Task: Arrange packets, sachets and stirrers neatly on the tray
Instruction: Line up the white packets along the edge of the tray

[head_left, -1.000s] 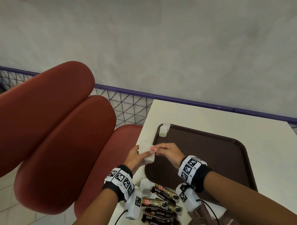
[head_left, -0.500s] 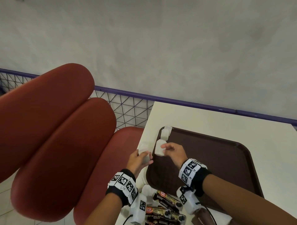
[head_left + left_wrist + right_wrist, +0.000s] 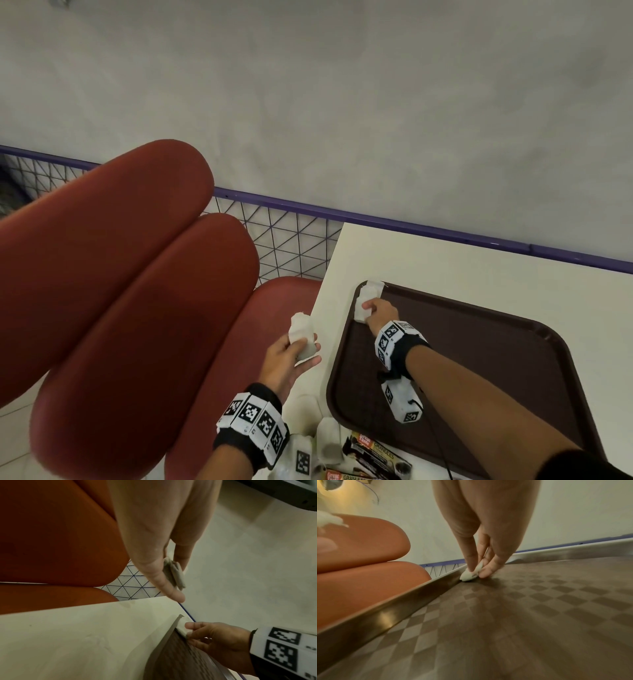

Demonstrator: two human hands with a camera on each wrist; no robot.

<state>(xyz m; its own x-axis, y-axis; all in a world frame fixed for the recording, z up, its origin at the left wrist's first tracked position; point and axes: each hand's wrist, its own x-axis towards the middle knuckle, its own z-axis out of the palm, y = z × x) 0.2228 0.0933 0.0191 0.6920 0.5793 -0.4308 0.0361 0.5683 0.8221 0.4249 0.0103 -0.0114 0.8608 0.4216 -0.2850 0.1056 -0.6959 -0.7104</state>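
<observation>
Item one: our right hand point(image 3: 378, 310) is pinching a white sachet point(image 3: 360, 312) between thumb and fingertips point(image 3: 485, 573) and is pressing it down onto the brown tray point(image 3: 486, 346), against the tray's left rim near the far left corner. A second white sachet point(image 3: 371, 289) is lying just beyond it in that corner, partly over the rim.

Item two: our left hand point(image 3: 286, 359) is hovering over the table's left edge, well clear of the tray, and is gripping a small stack of white sachets point(image 3: 301, 334) between thumb and curled fingers; the left wrist view is showing the stack point(image 3: 174, 573) edge-on.

Item three: more white sachets point(image 3: 328, 440) are lying on the white table point(image 3: 445, 260) just off the tray's near left corner, beside several dark coffee packets point(image 3: 378, 457) printed "GRANULES".

Item four: we are seeing red cushioned seats point(image 3: 120, 274) to the left of the table, a purple wire railing point(image 3: 284, 243) behind them, and a grey wall point(image 3: 342, 102) beyond.
</observation>
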